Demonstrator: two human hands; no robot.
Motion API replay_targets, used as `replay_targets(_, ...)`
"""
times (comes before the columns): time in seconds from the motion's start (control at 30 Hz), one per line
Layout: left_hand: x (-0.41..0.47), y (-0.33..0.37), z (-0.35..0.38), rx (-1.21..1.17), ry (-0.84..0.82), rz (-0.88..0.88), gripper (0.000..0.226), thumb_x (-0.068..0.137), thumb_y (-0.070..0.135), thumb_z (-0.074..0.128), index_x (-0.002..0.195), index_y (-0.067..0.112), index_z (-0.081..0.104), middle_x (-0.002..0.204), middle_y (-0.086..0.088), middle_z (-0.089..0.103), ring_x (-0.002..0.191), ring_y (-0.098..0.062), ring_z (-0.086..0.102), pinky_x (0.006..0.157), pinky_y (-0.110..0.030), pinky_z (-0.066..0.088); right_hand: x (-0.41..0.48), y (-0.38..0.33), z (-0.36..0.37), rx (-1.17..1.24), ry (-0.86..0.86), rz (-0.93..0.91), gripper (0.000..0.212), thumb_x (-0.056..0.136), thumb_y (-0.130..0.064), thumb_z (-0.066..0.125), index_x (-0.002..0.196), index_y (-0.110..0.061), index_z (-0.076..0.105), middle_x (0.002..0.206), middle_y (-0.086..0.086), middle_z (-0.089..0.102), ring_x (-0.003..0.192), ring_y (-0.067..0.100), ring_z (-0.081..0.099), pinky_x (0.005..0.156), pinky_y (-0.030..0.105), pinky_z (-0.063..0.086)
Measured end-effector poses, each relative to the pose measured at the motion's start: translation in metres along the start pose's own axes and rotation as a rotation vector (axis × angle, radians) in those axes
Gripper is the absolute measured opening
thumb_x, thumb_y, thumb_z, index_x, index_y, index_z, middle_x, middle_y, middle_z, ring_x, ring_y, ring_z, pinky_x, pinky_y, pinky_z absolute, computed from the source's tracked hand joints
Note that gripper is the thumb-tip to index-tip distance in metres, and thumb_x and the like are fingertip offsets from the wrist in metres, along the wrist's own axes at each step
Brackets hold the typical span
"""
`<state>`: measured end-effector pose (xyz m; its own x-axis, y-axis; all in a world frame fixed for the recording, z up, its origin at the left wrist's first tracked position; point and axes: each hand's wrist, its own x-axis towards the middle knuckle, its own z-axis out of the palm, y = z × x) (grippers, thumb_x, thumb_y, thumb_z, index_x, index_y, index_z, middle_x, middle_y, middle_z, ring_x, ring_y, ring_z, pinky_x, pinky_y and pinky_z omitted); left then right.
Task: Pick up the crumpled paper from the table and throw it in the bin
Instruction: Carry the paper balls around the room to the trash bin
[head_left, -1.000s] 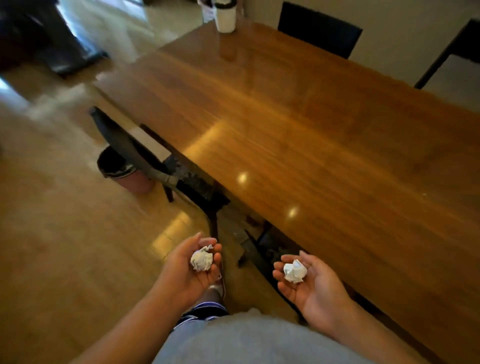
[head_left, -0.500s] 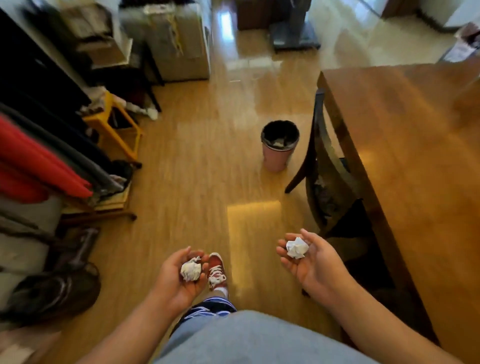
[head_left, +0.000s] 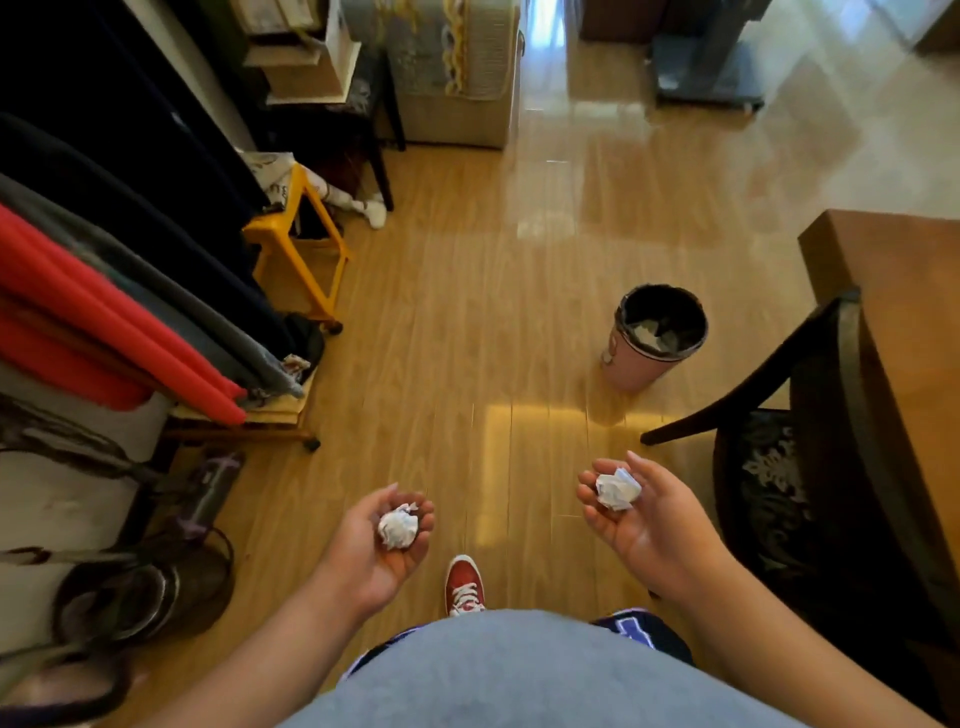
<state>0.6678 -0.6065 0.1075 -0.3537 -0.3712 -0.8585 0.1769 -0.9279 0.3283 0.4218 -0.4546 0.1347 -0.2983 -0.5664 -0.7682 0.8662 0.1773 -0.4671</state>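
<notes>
The person has turned from the table (head_left: 914, 260), and the bin (head_left: 631, 371) now stands nearer, ahead on the floor. The left hand (head_left: 374, 556) cups the first paper ball (head_left: 397, 526) in curled fingers. The right hand (head_left: 649, 525) cradles the second paper ball (head_left: 617, 488). Only the throw is left.

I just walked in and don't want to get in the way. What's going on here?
A person stands on the wooden floor, palms up, with crumpled paper in both hands. The left hand cups the left paper ball, and the right hand cups the right paper ball. The bin, black-lined with scraps already inside, stands on the floor ahead, near the chair at the table. Neither ball has been thrown yet.
</notes>
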Motion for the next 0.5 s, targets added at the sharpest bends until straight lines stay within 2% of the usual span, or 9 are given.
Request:
replay_targets(0.17, 0.036, 0.046, 0.060, 0.063, -0.061, -0.013, 0.030, 0.088, 0.027, 0.056, 0.075, 0.004, 0.069, 0.072, -0.013, 0.069, 0.057, -0.020, 0.066, 0.047, -0.024, 0.055, 0.030, -0.027, -0.008, 0.031, 0.104, -0.007, 0.041, 0.087, -0.036, 0.060, 0.110, -0.003, 0.063, 0.090, 0.018, 0.074, 0.079, 0.028, 0.073, 0.061, 0.035, 0.059)
replay_targets(0.27, 0.060, 0.064, 0.104, 0.084, -0.108, -0.024, 0.022, 0.079, 0.026, 0.062, 0.075, 0.005, 0.069, 0.072, -0.012, 0.069, 0.057, -0.019, 0.066, 0.046, -0.024, 0.054, 0.052, -0.046, -0.020, 0.033, 0.173, -0.013, 0.043, 0.089, -0.037, 0.059, 0.113, -0.003, 0.063, 0.091, 0.018, 0.075, 0.079, 0.028, 0.074, 0.062, 0.035, 0.060)
replay_targets(0.5, 0.124, 0.109, 0.205, 0.113, -0.175, -0.010, 0.023, 0.076, 0.028, 0.063, 0.075, 0.007, 0.072, 0.076, -0.010, 0.070, 0.060, -0.017, 0.066, 0.048, -0.025, 0.054, 0.130, -0.127, -0.022, 0.037, 0.224, 0.050, 0.042, 0.090, -0.038, 0.058, 0.113, -0.004, 0.064, 0.092, 0.018, 0.076, 0.079, 0.028, 0.075, 0.062, 0.034, 0.059)
